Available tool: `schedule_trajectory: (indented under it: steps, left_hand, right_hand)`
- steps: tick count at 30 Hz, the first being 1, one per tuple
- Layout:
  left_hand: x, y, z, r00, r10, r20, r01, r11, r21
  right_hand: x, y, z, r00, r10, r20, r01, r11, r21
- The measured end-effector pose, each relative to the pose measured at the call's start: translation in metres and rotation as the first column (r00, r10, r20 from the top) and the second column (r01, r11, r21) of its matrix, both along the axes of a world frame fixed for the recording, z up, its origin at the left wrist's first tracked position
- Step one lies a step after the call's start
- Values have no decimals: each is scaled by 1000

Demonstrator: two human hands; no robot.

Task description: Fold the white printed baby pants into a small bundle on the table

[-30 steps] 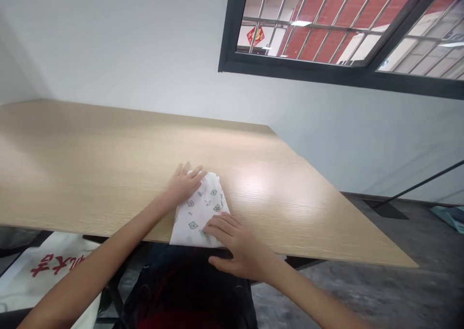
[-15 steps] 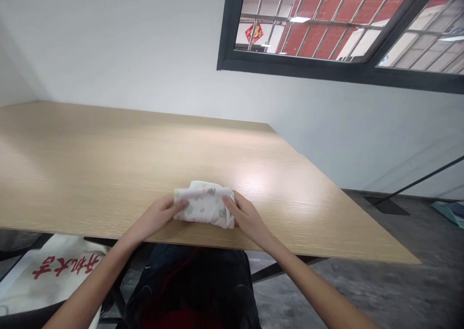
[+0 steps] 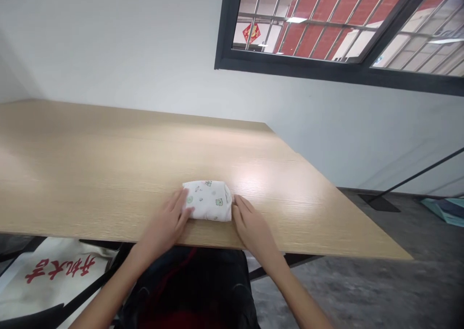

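Note:
A folded white cloth (image 3: 207,202) printed with small green and grey figures lies on the wooden table near its front edge. Its right end shows a rounded, layered fold. My left hand (image 3: 167,222) rests at the cloth's left side, fingers stretched out, with the fingertips on that edge. On the opposite side, my right hand (image 3: 253,225) has its fingers extended and the tips at the cloth's right edge. Neither hand is wrapped round the cloth. The underside of the cloth is hidden.
The light wooden table (image 3: 108,159) reaches back to a white wall (image 3: 126,43). A barred window (image 3: 308,24) is at the upper right. Below the table on the left lies a cream bag (image 3: 61,278) with red writing. A black stand (image 3: 380,203) is on the floor at right.
Both hands have let go of their thumb-and-finger hold. The cloth now lies flatter, with a different face up, and my left hand has turned to lie along its side.

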State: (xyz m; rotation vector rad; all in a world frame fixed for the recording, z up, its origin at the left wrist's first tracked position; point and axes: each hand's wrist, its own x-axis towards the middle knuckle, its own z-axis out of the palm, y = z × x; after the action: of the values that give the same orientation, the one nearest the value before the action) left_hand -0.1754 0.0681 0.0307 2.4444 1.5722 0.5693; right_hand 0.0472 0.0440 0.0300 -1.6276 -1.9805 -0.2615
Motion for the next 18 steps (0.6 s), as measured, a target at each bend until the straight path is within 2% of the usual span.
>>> schedule_trajectory:
  steps: [2, 4, 5, 8, 10, 12, 14, 16, 18]
  left_hand:
    - [-8, 6, 8, 994, 92, 64, -87, 992, -87]
    - [-5, 21, 24, 985, 132, 114, -119, 986, -118]
    - [1, 29, 32, 985, 123, 124, -107, 987, -124]
    - [23, 39, 46, 996, 34, 83, -21, 988, -151]
    - [36, 24, 42, 997, 51, 53, -41, 985, -168]
    - [41, -4, 31, 989, 132, 67, -120, 980, -157]
    - [38, -33, 21, 972, 187, 140, -166, 974, -152]
    - [25, -50, 18, 958, 120, 261, -68, 978, -197]
    - [8, -51, 22, 917, 60, 395, 54, 961, -272]
  right_hand:
    - [5, -17, -1, 996, -72, -57, 80, 984, 158]
    - [-4, -32, -1, 998, -2, -64, 20, 960, 279]
    - [-13, -36, -1, 997, 55, -46, -39, 957, 288]
    - [-34, -26, 2, 988, 152, -30, -147, 982, 121]
    - [-36, -5, 6, 980, 162, -119, -169, 985, -47]
    - [-30, 15, 13, 950, 215, -227, -260, 947, -188]
    - [-20, 23, 23, 919, 295, -263, -363, 893, -266]
    - [-14, 18, 34, 911, 369, -183, -410, 858, -311]
    - [-13, 6, 40, 907, 415, -68, -413, 849, -330]
